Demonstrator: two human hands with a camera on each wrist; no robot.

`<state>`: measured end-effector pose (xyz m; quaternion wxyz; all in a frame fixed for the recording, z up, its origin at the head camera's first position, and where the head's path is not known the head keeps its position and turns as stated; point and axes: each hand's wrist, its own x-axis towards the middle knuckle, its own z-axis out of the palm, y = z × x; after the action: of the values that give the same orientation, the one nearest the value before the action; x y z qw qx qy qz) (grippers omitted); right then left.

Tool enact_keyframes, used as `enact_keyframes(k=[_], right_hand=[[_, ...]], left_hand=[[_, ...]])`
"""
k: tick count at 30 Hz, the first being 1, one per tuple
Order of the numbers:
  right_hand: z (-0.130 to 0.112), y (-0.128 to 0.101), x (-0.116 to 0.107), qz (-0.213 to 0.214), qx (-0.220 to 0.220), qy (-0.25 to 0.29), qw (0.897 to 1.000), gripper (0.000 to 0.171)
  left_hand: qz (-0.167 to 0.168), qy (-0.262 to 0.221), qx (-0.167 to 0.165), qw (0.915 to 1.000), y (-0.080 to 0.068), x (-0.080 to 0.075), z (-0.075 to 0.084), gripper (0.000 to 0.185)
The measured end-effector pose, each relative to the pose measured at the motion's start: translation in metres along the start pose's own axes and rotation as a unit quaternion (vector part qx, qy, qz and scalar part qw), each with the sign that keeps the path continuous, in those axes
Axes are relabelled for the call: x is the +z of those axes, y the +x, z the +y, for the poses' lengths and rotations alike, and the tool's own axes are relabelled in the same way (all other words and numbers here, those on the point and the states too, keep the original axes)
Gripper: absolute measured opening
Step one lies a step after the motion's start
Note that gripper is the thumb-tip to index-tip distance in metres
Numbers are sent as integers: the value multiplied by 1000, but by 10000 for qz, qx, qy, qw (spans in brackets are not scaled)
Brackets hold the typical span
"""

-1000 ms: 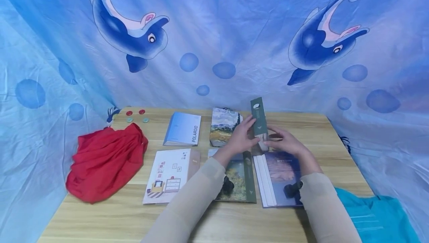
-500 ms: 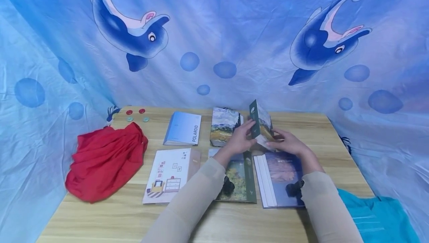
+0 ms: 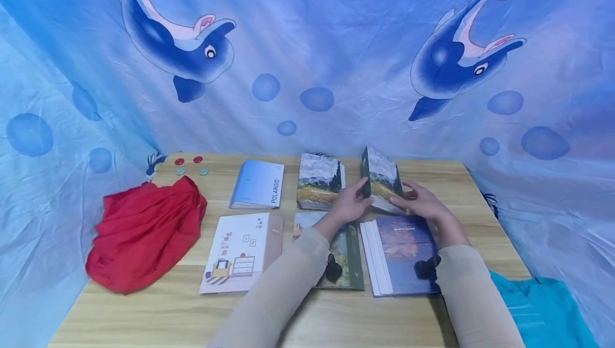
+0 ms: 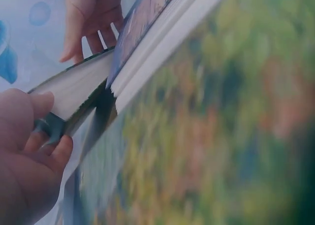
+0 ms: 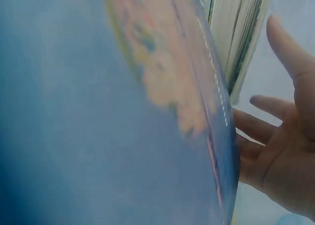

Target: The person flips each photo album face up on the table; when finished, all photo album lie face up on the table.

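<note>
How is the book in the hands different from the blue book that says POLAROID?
The held book stands tilted up off the table, between the left hand and right hand; the POLAROID book lies flat, untouched. The held book's cover shows a landscape painting with a dark green spine; the POLAROID book is plain pale blue with lettering on its spine. Both look about the same size.

Left hand (image 4: 24,156) pinches a tilted album (image 4: 78,89); right hand (image 4: 91,18) touches its far edge.
</note>
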<state>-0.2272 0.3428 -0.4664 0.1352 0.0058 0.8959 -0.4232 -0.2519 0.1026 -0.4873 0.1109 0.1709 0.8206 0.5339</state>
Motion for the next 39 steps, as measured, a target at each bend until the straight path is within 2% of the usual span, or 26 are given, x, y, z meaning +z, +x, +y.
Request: enact_keyframes(k=[5,11,17,23,30,35,39], right_hand=[[2,2,-2,178,118,104,9997,99],[5,3,-3,189,184,15,9997,97],[9,2,-5,131,227,54,9996,88],[11,2,-5,147,419,108,9990,99],[10,2,-6,224,368,68,9990,99],[12,1,-8,267,427,82,9987,96],[14,2,-8,274,417,80,9987,96]], left_hand=[[14,212,-150,9997,4,4,1,63],[-223,541,-306,9978,4,5,2,61],[-396,153,-348,9985,1,3,6,55],[-430,-6,-403,9983,0,1,7,55],[-420,384,-341,9978,1,-1,6,53],[-622,738,-349,9947,2,2,6,55],[-746,660,-422,9941,1,1,8,56]])
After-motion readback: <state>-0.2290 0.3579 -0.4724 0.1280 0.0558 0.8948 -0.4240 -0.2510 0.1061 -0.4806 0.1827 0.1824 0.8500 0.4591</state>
